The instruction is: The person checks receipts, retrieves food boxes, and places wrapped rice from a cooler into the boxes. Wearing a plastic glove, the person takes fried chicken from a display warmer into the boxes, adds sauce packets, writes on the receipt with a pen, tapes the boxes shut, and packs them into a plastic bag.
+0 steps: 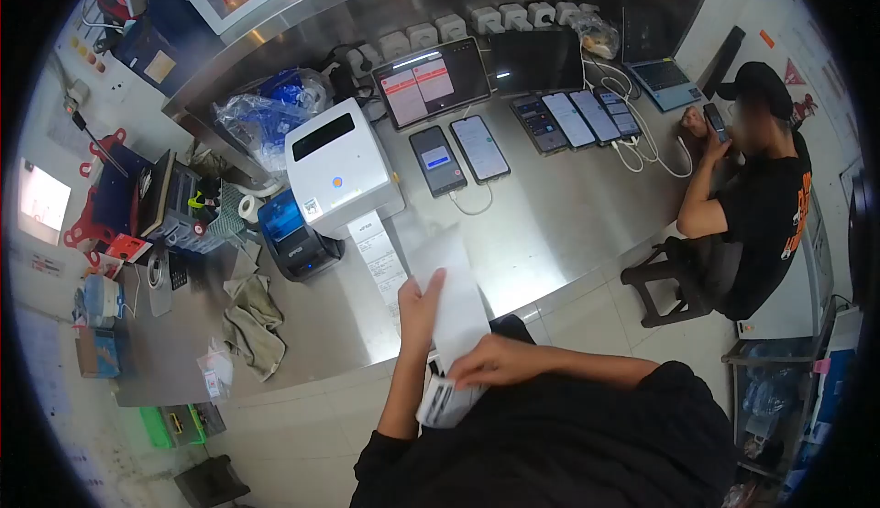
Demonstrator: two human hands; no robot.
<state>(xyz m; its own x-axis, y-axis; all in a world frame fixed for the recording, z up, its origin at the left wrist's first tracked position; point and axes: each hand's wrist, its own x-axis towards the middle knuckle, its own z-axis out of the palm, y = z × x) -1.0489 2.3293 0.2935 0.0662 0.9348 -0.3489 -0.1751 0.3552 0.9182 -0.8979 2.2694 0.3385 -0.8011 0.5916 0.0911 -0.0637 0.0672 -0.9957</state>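
My left hand (420, 311) is closed on a long white paper strip (458, 297), its thumb pressed against the left edge. The strip's upper end is blurred above the steel table. Lower down, my right hand (495, 359) pinches the strip near my body. Just below those fingers a printed, folded-looking part (446, 403) shows dark marks. Beyond my left hand, a strip of printed labels (374, 256) hangs out of a white label printer (339, 164). Whether that strip joins the paper in my hands cannot be made out.
A blue and black printer (298, 237) stands left of the white one. Several phones (478, 149) and a tablet (435, 84) are on the steel table (541, 224). A cloth (255, 329) lies left. A seated person (761, 187) holds a phone near a laptop (667, 80) at right.
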